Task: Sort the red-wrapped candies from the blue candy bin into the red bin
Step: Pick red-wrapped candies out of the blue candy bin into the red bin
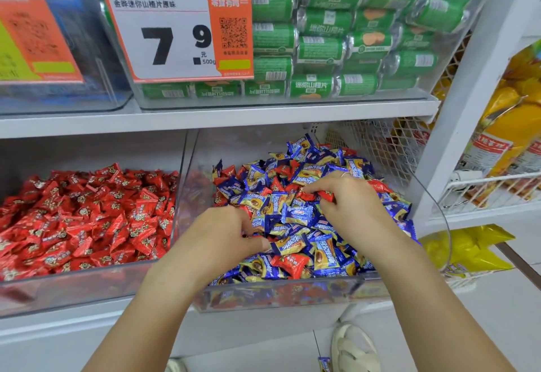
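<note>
Both my hands are in the blue bin (pixel 281 292): my right hand (pixel 348 199) pinches a red candy (pixel 326 196), my left hand (pixel 225 234) curls around red candies, partly hidden

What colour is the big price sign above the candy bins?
Orange border with a white panel and black numerals: the price sign, head view.

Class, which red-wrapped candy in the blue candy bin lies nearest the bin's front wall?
The red-wrapped candy lying alone among blue wrappers, between the person's forearms; other reds sit farther back.
</note>
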A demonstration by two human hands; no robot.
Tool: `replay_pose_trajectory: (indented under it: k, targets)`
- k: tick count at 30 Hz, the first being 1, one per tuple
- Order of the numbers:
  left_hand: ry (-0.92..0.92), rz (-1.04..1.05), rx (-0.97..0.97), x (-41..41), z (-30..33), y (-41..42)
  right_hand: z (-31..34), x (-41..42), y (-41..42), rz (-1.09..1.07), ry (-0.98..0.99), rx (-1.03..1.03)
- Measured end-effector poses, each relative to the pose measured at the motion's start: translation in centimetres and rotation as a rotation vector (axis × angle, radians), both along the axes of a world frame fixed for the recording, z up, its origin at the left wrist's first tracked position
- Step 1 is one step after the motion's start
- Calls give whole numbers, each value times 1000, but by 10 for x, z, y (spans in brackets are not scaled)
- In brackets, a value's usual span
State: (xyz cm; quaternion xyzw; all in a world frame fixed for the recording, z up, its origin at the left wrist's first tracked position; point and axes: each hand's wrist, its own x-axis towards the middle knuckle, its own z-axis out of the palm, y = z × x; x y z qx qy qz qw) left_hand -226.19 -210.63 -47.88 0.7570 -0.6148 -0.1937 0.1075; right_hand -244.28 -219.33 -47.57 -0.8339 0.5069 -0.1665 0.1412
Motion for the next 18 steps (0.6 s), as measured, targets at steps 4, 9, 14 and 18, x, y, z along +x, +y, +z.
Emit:
replay_pose_trajectory:
  k: [4,9,14,18]
  targets:
    - [-67,-72,135,-6,-9,-7,-15,10,-9,55,105,-20]
    - [-91,-57,98,-7,-4,-14,-19,17,-15,72,244,-8]
    - [-100,49,-88,1,7,-18,-14,17,-17,50,207,-29]
    - [-53,170,-215,5,7,-31,-14,17,-14,64,167,-29]
